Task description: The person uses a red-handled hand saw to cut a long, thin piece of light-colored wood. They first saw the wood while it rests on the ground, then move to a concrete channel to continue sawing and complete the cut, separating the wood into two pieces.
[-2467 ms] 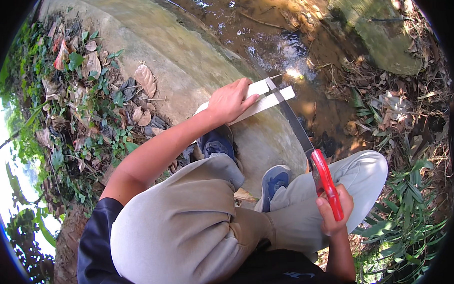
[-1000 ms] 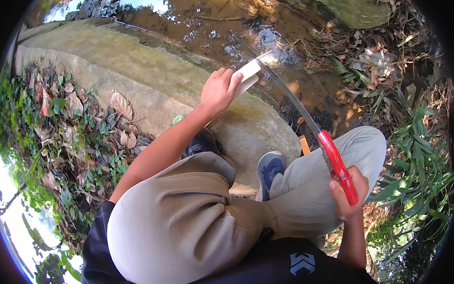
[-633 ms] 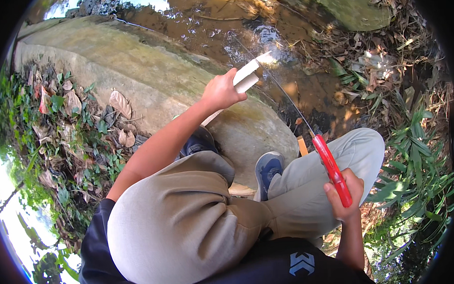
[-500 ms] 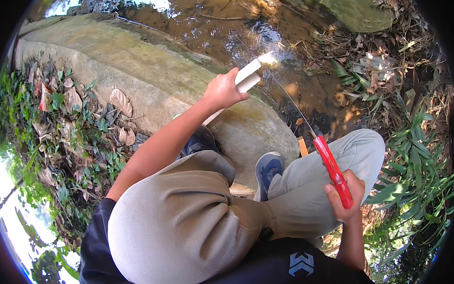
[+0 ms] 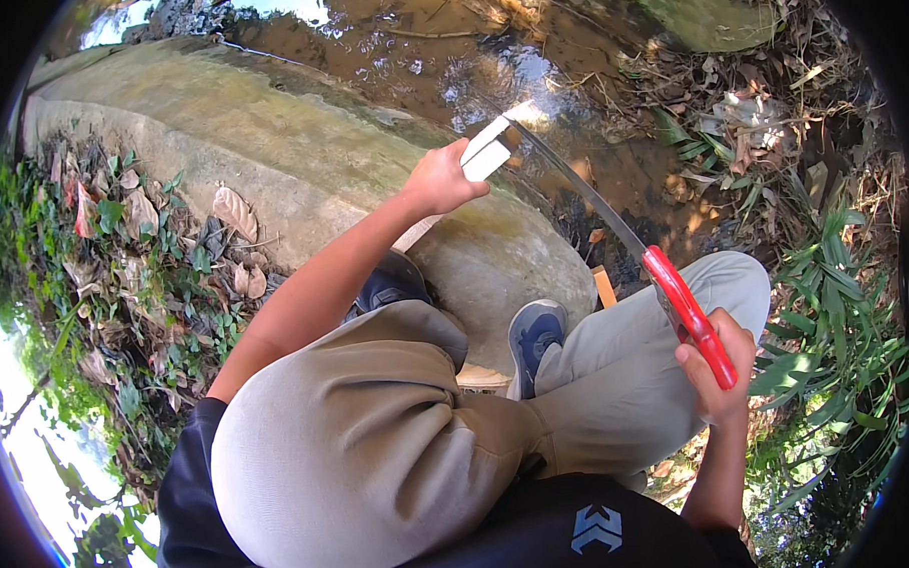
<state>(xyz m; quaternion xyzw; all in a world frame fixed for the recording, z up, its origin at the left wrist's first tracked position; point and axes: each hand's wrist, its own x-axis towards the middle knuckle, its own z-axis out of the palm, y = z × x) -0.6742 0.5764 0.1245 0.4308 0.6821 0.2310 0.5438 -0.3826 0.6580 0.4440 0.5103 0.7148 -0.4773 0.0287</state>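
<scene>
My left hand (image 5: 443,179) is closed around a pale wooden block (image 5: 487,160), held out over the rounded rock at the water's edge. The block's far end looks stepped or notched. In my right hand (image 5: 723,370) is a pruning saw (image 5: 688,311) with a red handle and a long, slightly curved grey blade. The blade runs up and left, its far end meeting the outer end of the block. Whether the teeth are in the wood is too small to tell. My left fingers hide the near end of the block.
Below the block is a long stone ledge (image 5: 269,140); shallow brown water (image 5: 397,61) runs beyond it. My shoe (image 5: 538,336) rests by the rock. An orange-brown piece (image 5: 604,287) stands beside my knee. Leafy plants (image 5: 827,341) grow at right, dry leaves (image 5: 235,212) lie left.
The saw has drawn back toward the lower right, so its blade no longer passes beyond the block. Its flat side now shows more. The block has shifted slightly left.
</scene>
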